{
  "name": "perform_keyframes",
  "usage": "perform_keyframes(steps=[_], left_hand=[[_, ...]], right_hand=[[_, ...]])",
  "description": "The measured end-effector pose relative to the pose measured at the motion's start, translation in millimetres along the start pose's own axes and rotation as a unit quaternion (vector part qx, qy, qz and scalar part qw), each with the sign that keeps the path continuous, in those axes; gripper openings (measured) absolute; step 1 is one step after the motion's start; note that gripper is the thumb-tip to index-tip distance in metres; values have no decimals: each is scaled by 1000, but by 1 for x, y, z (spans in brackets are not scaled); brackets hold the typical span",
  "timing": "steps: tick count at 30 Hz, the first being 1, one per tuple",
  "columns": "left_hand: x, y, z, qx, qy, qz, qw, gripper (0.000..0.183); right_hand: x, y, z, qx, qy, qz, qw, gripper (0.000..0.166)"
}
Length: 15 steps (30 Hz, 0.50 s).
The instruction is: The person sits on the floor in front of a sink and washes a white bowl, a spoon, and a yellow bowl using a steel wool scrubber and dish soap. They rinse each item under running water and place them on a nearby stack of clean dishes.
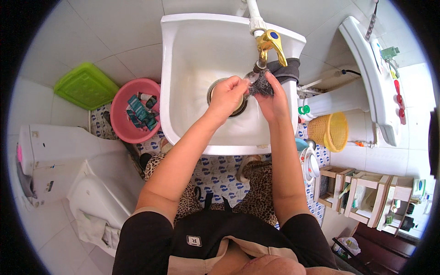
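Note:
Under a gold-coloured tap with a lever handle, a wet, dark grey cloth is spread between my hands. My right hand supports it from the right, thumb on its front face. My left hand has its fingers curled at the cloth's left edge and seems to pinch it. Clear water splashes around the left fingertips. Both hands are over a white ceramic sink, whose round drain is partly hidden behind my left hand. Another dark grey cloth hangs over the sink's right rim.
Left of the sink, a pink basin holds teal packets, beside a green plastic lid. A white toilet is at lower left. On the right are a washbasin, a yellow basket and a wooden rack.

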State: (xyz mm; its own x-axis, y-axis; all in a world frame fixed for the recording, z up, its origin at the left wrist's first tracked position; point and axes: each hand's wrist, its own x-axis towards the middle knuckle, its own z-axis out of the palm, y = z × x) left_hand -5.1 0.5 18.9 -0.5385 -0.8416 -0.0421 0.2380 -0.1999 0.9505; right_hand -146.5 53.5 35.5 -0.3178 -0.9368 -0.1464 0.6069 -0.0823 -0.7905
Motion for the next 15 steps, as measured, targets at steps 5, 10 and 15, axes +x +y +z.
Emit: perform_keyframes(steps=[5,10,15], left_hand=[[0,7,0,80,17,-93,992,45],[2,12,7,52,13,-153,987,44],[-3,8,-2,-83,-61,-175,979,29]], right_hand=[[-3,1,4,-22,-22,5,1000,29],[0,0,-6,-15,-5,6,1000,26],[-2,-3,-11,-61,-17,-13,998,25]])
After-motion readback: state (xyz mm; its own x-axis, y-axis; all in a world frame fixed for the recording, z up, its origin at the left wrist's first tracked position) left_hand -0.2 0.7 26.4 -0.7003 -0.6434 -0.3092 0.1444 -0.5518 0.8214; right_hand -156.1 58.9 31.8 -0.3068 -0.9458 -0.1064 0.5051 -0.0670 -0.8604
